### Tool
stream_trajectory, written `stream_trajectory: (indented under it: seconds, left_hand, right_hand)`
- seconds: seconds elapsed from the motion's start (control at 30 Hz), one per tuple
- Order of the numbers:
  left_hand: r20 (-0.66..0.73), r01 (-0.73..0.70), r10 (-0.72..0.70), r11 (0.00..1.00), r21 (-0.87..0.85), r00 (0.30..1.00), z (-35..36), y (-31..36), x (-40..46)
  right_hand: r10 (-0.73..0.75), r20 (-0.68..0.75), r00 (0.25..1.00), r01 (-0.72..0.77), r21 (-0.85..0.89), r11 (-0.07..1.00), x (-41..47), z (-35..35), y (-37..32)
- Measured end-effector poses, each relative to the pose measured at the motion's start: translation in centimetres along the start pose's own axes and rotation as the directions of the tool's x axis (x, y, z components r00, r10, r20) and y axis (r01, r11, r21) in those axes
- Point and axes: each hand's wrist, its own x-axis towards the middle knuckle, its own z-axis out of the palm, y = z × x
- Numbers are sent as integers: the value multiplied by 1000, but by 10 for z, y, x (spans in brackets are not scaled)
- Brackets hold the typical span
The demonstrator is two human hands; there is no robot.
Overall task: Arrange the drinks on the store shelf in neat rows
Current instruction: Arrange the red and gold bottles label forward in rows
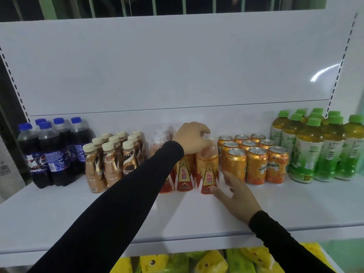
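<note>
Your white shelf [275, 209] already carries tidy blocks: cola bottles [53, 152] at far left, coffee bottles [116, 154] beside them, orange cans [254, 158] and green tea bottles [315, 146] to the right. The energy drink bottles [185, 172] in the middle are the group you are working on, so square the front right bottle [207, 170] with its neighbours and leave an even gap before the cans. Steady it at top and base together so it slides without tipping. Your left hand [192, 137] reaches across, fingers curled over that bottle's cap. Your right hand [236, 198] lies low on the shelf, fingers spread, thumb touching the bottle's base.
</note>
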Motion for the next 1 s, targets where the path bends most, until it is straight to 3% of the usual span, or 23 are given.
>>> stream_trajectory:
  seconds: [0.17, 0.3, 0.5, 0.63, 0.8, 0.87, 1.0]
  left_hand:
    - [-63, 33, -49, 973, -230, 997, -11, 1, -16]
    - [-82, 72, -119, 896, -439, 989, -17, 4, -23]
    - [-81, 107, -203, 767, -632, 976, -7, 3, -38]
    - [32, 167, -237, 580, -797, 971, 18, -7, -59]
    - [229, 262, -183, 182, -948, 956, 52, -10, -71]
    - [246, 269, -187, 110, -957, 951, 59, -9, -71]
    - [241, 269, -254, 78, -960, 937, 65, -3, -71]
  right_hand:
    - [-50, 39, 998, 40, 210, 977, 5, -1, -3]
    - [-111, 79, 991, 62, 469, 881, -2, -5, -15]
    - [-87, 28, 996, 53, 604, 795, -11, -2, -19]
    - [-86, 40, 996, 35, 683, 730, -17, -5, -21]
    - [-108, 100, 989, -2, 745, 667, -24, -15, -23]
    - [-113, 121, 986, -20, 765, 644, -27, -17, -23]
    - [-102, 116, 988, -11, 711, 703, -33, -18, -23]
